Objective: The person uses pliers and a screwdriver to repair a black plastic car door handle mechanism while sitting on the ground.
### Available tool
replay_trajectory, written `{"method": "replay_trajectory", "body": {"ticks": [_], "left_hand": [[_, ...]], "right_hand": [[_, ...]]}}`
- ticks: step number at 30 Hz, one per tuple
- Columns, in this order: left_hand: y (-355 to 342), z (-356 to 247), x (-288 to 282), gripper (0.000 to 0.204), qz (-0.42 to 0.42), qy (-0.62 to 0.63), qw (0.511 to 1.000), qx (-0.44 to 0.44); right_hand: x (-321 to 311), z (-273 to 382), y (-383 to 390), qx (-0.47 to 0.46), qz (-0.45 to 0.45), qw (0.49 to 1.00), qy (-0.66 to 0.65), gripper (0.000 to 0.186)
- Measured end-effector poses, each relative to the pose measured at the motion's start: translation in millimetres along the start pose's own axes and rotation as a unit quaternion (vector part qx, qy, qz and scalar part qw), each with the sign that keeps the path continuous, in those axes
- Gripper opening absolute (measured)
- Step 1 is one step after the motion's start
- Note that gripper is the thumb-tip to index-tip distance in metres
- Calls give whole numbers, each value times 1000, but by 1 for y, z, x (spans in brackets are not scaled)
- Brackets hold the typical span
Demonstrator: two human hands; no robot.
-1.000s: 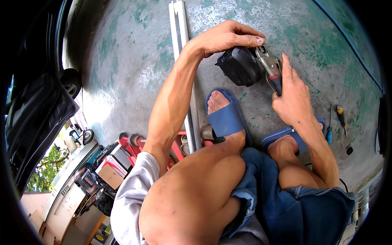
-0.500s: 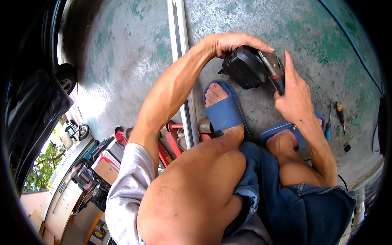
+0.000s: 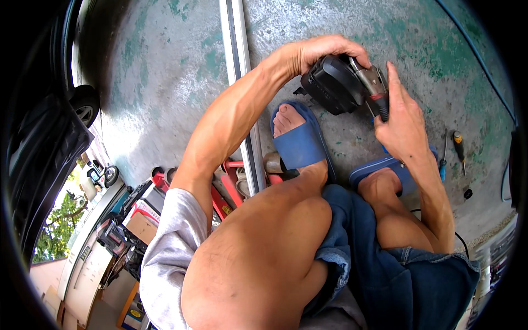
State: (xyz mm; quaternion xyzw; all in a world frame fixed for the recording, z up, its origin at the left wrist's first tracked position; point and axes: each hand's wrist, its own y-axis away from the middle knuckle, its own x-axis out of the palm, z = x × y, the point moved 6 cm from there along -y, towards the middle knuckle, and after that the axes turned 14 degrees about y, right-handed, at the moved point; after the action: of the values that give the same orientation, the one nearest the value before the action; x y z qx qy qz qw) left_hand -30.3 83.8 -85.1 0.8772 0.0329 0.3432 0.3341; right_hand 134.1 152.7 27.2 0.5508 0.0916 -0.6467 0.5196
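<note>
A black ribbed plastic housing [image 3: 334, 88] is held up off the floor, beyond my left foot. Over its far side curls my left hand [image 3: 329, 48], closed, its fingertips at the top of a metal-headed tool [image 3: 369, 81]. That tool has a red band and a black grip, and lies along the housing's right side; whether the two are joined I cannot tell. My right hand [image 3: 405, 124] is closed around the grip, index finger stretched along the metal head. The palm side of the right hand is hidden.
Blue sandals [image 3: 300, 143] are on my feet. To the right lie a yellow-black screwdriver [image 3: 458, 146] and a blue-handled one [image 3: 442, 168]. A metal rail [image 3: 237, 49] runs along the floor at left, near a red floor jack [image 3: 223, 201]. A blue hose [image 3: 467, 41] curves at far right.
Both hands have shifted slightly right with the housing and the tool. My left fingers have bent further down over the metal head.
</note>
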Motion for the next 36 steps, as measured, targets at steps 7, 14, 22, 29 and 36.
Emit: {"method": "replay_trajectory", "body": {"ticks": [7,14,22,29,36], "left_hand": [[10,9,4,30,-30,20,999,13],[8,9,10,38,-20,7,1000,22],[12,11,11,50,-20,-4,999,28],[21,9,9,61,-21,-13,999,35],[22,6,9,73,-16,-29,998,44]], "right_hand": [[7,-7,3,1,20,1000,-16,94],[-1,-11,6,27,16,996,80,74],[-3,-17,6,66,77,994,38,65],[1,-28,24,-2,79,996,28,84],[6,-32,37,1,15,996,88,88]]}}
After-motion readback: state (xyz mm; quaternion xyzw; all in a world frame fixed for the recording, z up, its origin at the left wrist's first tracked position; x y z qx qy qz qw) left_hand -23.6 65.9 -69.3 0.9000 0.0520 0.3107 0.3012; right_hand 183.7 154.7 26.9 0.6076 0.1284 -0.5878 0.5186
